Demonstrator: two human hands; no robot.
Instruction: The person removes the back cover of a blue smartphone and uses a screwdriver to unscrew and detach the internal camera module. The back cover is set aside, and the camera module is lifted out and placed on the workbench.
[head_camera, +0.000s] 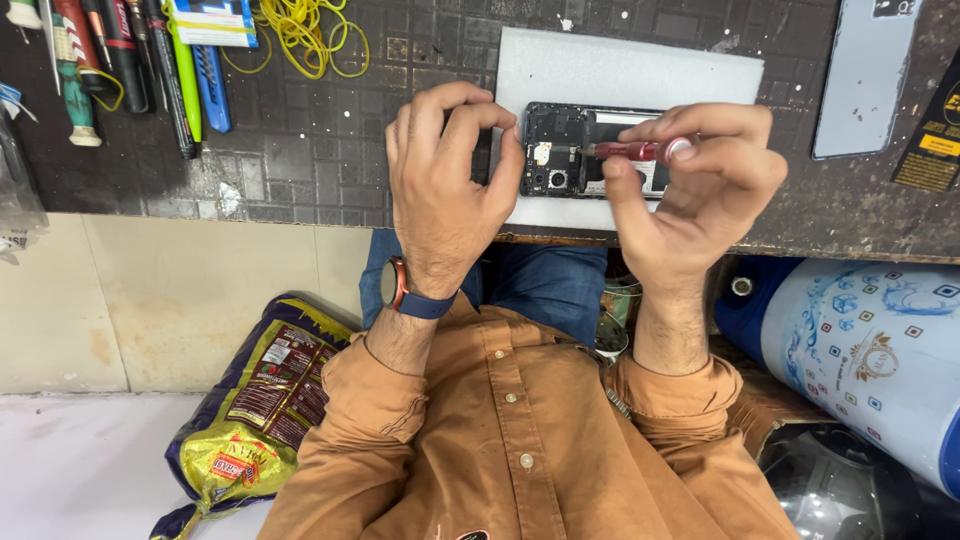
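Step in hand: by the look of it, a screw near the camera end of an opened phone (590, 150) was being worked with a small screwdriver (635, 150); whether it was going in or coming out could not be told.
Phone: it lay with its back cover off, dark inner parts showing, on a white foam pad (620, 70) near the front edge of the bench (300, 150).
Left hand: the left hand (445, 175) was curled over the phone's left end, fingers bent down onto it, pinning it to the pad.
Right hand: the right hand (700, 185) was closed on the red-handled screwdriver, thumb and fingertips pinching the handle, the shaft pointing left toward the camera block.
Tip: it met the phone just beside the camera lenses; the screw itself was too small to make out.
Next move calls for: in my judgement, keeping the tip seated square in the screw head, light downward pressure, small twists from the fingertips, and the left hand holding the phone from sliding on the foam.
Risk: a slip of the tip could scratch the nearby lenses or board, and a loose screw could roll off the pad.
Around: a row of tools (120, 60) and yellow rubber bands (310, 35) lay at the far left of the bench, a pale blue back cover (865, 75) at the far right.
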